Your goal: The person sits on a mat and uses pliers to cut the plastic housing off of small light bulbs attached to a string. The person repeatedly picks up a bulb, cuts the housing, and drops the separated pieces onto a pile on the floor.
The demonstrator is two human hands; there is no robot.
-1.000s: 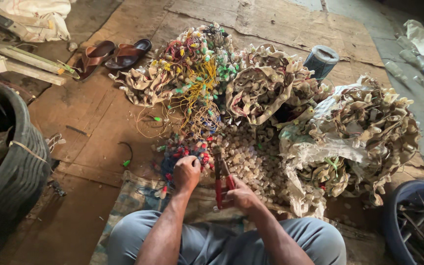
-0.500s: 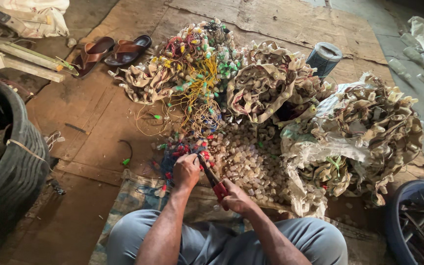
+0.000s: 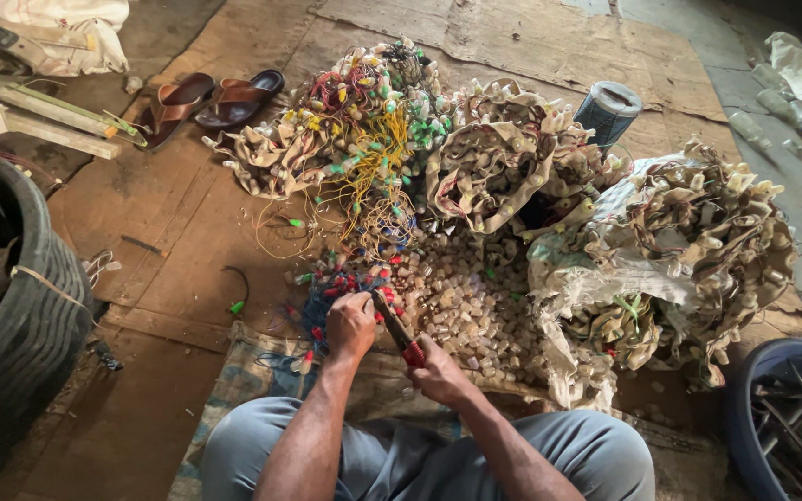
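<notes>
I sit on the floor with my knees apart. My right hand (image 3: 438,373) grips red-handled pliers (image 3: 399,331), whose jaws point up-left toward my left hand (image 3: 352,324). My left hand pinches a small piece at the edge of a tangle of red and blue wired bulbs (image 3: 336,283). Just beyond the pliers lies a heap of small pale cut caps (image 3: 461,301). Behind it a large pile of tangled wire strings with coloured bulbs (image 3: 373,139) and beige bulb holders (image 3: 503,158) spreads across the floor.
A woven sack heaped with more beige holders (image 3: 689,250) lies at the right. A blue tub (image 3: 782,417) with tools stands at the lower right, a black tyre-like bin (image 3: 20,306) at the left. Sandals (image 3: 206,97), wooden slats (image 3: 39,125) and a grey roll (image 3: 607,109) lie farther off.
The pliers swung from pointing straight up to slanting up-left toward my left hand. My right hand shifted slightly right and down; my left hand stayed on the red and blue tangle.
</notes>
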